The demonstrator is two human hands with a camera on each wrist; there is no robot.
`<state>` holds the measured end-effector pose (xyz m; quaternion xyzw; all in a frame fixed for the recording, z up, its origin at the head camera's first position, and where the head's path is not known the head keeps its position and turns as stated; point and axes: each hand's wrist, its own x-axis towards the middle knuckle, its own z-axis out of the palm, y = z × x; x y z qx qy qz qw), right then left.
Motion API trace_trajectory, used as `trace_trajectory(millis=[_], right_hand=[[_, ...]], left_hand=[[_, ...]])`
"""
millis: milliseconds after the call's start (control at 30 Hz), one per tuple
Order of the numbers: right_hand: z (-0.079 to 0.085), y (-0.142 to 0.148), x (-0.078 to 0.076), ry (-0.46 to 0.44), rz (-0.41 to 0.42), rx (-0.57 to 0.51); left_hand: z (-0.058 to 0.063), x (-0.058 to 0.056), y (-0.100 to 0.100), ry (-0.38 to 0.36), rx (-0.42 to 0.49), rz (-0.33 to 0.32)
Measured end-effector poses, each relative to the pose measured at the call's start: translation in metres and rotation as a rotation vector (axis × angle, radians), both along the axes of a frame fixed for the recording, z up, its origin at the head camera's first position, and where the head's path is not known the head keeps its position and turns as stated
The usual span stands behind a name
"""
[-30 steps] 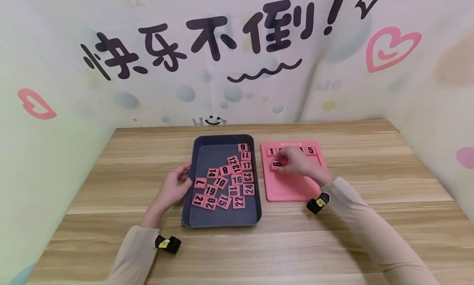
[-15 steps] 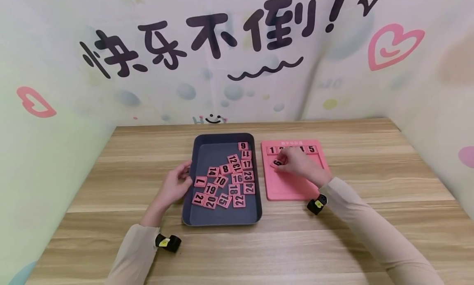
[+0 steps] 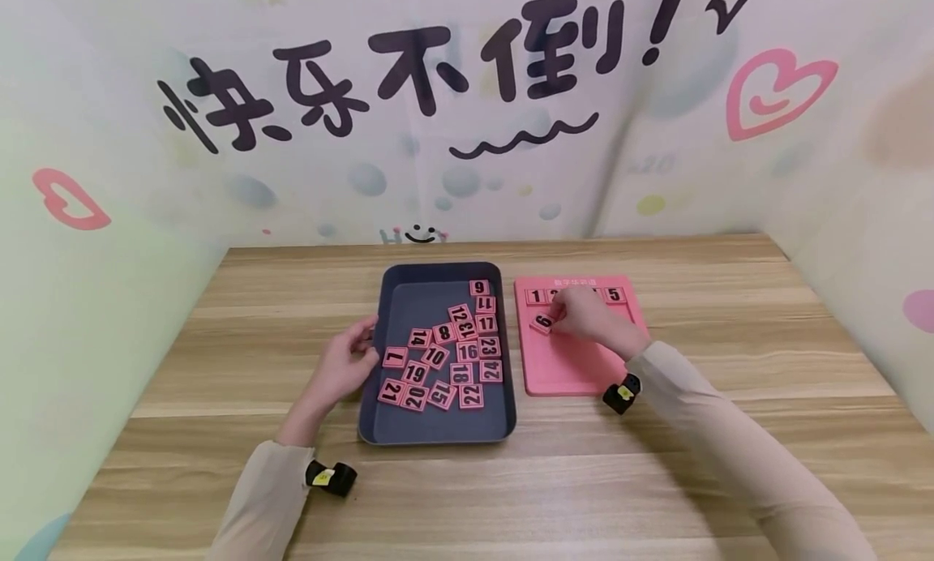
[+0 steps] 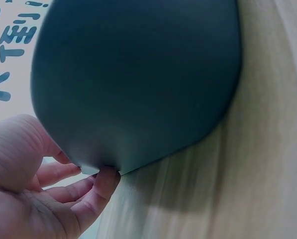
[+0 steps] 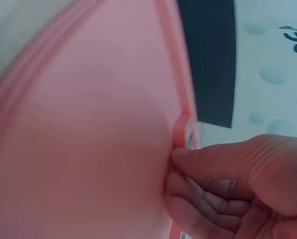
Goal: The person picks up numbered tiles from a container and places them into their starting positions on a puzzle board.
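Note:
My right hand [image 3: 585,314] pinches a pink number tile [image 3: 541,323] over the upper left of the pink board [image 3: 576,370]. The tile is tilted, and its digit reads as 6 or 9. Above it, a row of tiles lies along the board's top, with 1 [image 3: 536,296] and 5 [image 3: 614,295] plain to see; my fingers partly cover those between. My left hand [image 3: 346,361] holds the left rim of the dark tray [image 3: 438,433], and its fingertips [image 4: 107,174] meet the tray's edge in the left wrist view. Several loose number tiles [image 3: 467,351] lie in the tray at various angles.
Tray and board stand side by side on a wooden table [image 3: 569,496], with a narrow gap between them. A printed cloth backdrop [image 3: 460,184] rises behind the table. Black wrist cameras [image 3: 332,478] are worn on both sleeves.
The tile in my right hand has turned from nearly level to a tilt, staying near the board's upper left. My left hand keeps its place on the tray rim.

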<state>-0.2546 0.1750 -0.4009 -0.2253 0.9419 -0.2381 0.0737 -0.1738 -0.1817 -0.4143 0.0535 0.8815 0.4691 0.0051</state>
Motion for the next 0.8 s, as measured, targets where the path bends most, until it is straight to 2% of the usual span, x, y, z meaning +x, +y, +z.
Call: trace_trajectory(millis=[67, 400, 800], right_hand=[[-0.0011, 0.0005, -0.0012, 0.004, -0.003, 0.006], [-0.0006, 0.0023, 0.0021, -0.115, -0.03, 0.023], [-0.0035, -0.0029, 0.0005, -0.138, -0.06, 0.0]], left_hand=[[-0.0001, 0.0004, 0.0003, -0.009, 0.004, 0.001], [-0.0009, 0.0004, 0.0, -0.028, 0.025, -0.005], [-0.0018, -0.0005, -0.0015, 0.006, 0.033, -0.008]])
